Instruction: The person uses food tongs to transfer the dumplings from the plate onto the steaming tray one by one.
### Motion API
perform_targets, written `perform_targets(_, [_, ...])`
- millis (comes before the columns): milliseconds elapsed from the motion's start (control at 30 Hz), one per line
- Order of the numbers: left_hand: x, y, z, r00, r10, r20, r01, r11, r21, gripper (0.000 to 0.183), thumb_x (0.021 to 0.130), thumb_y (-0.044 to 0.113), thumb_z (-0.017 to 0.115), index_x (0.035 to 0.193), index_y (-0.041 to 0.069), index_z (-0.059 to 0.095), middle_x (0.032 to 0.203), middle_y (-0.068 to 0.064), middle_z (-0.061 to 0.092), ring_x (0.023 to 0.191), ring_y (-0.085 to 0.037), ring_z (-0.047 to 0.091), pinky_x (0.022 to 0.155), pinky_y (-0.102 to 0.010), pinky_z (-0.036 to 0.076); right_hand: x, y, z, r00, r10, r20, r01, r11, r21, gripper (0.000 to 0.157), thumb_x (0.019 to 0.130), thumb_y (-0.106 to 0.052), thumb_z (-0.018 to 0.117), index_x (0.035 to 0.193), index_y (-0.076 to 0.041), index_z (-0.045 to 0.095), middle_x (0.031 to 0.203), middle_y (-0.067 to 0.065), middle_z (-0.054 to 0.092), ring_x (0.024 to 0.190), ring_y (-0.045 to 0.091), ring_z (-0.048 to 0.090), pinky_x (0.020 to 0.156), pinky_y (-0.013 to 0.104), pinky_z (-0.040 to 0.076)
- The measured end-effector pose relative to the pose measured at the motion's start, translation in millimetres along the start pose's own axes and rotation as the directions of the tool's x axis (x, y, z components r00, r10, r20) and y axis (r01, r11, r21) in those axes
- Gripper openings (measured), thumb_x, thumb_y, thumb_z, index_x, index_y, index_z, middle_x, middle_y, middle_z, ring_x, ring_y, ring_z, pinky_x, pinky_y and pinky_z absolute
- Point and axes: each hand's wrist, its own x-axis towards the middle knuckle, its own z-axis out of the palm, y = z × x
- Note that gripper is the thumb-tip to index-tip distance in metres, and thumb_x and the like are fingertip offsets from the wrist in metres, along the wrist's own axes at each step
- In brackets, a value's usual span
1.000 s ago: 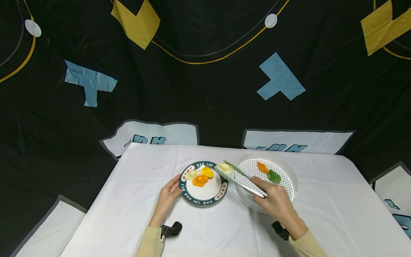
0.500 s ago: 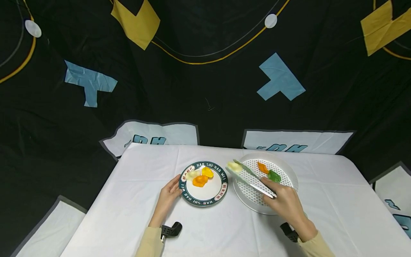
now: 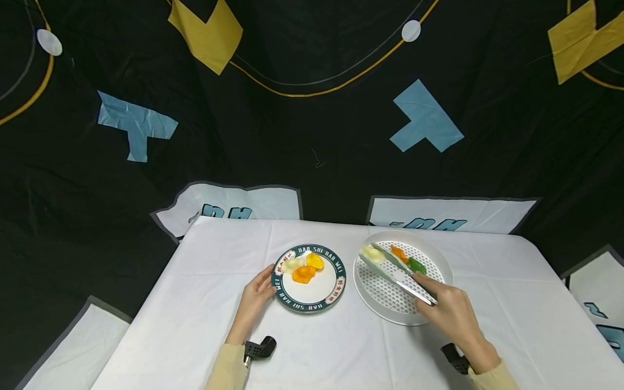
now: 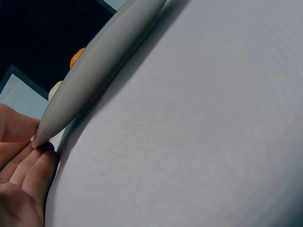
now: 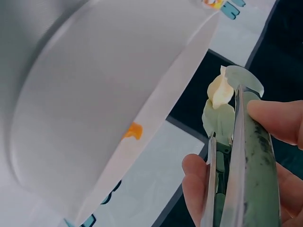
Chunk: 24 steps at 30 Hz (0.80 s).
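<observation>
My left hand (image 3: 255,298) pinches the left rim of a green-bordered plate (image 3: 309,309), thumb above and fingers below in the left wrist view. The plate bears a pale yellow piece (image 3: 291,265), a bright yellow piece (image 3: 314,261) and an orange piece (image 3: 304,274). My right hand (image 3: 450,314) grips a pair of green-tipped tongs (image 3: 402,281). Between the tongs' tips is another pale yellow piece (image 5: 220,90), over the left part of a round white colander (image 3: 390,311). In the colander lie an orange piece (image 3: 398,253) and a green piece (image 3: 416,265), partly behind the tongs.
Plate and colander stand side by side on a white-covered table (image 3: 195,325), a narrow gap between them. Behind the table hangs a black cloth (image 3: 312,146) with blue and yellow shapes. Dark wrist cameras (image 3: 260,348) sit on both wrists.
My right hand has moved right and slightly toward me. The tongs have carried the pale yellow piece from near the plate's right rim to over the colander. My left hand and the plate stay put.
</observation>
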Motion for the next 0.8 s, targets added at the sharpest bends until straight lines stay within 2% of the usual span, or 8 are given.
perform_targets(300, [-0.1,0.2,0.5,1.0,-0.007,-0.002,0.007,1.0,-0.001,0.058,0.087,-0.006,0.054,0.143,-0.002,0.039,0.145,-0.021,0.04,0.131,-0.028,0.042,0.1,-0.021,0.041,-13,12,-9.8,0.999,0.035,-0.02,-0.035,0.999,-0.029,0.046,0.063,0.001,0.072,0.109,0.003,0.07,0.104,0.02,0.069,0.088,0.041,0.066,0.067,0.053,0.056])
perform_targets(633, [0.1,0.6,-0.5,1.0,-0.01,0.007,0.01,1.0,-0.001,0.057,0.088,-0.006,0.054,0.143,-0.001,0.039,0.145,-0.02,0.039,0.131,-0.028,0.041,0.1,-0.021,0.04,-23,23,-19.7,0.997,0.077,-0.008,-0.078,0.994,-0.083,0.044,0.064,0.003,0.069,0.109,0.004,0.07,0.104,0.02,0.069,0.082,0.034,0.068,0.056,0.047,0.054])
perform_targets(800, [0.8,-0.1,-0.2,1.0,-0.007,0.0,0.007,1.0,0.0,0.058,0.088,-0.006,0.054,0.143,-0.002,0.039,0.145,-0.021,0.039,0.131,-0.029,0.041,0.1,-0.022,0.041,-27,28,-23.4,0.997,0.08,0.0,-0.08,0.992,-0.102,0.043,0.064,0.002,0.072,0.107,0.005,0.07,0.104,0.02,0.069,0.078,0.033,0.068,0.055,0.047,0.053])
